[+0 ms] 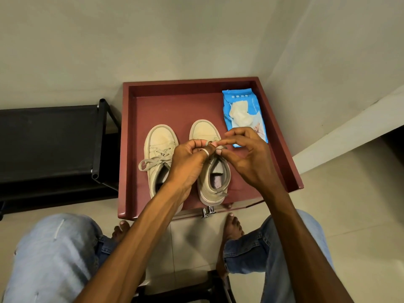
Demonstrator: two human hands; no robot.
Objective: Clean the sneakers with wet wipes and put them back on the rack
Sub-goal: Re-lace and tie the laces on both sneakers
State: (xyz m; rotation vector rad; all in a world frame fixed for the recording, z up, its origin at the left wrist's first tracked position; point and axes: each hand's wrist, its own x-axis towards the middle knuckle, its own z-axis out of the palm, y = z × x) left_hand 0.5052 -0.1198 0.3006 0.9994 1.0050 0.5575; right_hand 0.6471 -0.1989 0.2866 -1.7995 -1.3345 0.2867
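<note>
Two cream sneakers stand side by side, toes away from me, on a dark red tray-topped table. The left sneaker has its grey laces tied in a bow. Over the right sneaker both hands meet: my left hand and my right hand each pinch a grey lace of that shoe at about its tongue. A blue pack of wet wipes lies at the tray's back right, with a white wipe sticking out of its opening.
A black shoe rack stands to the left against the wall. The tray table has raised rims and sits in a wall corner. My knees in jeans and bare feet are on the tiled floor below, and a black stool edge shows underneath.
</note>
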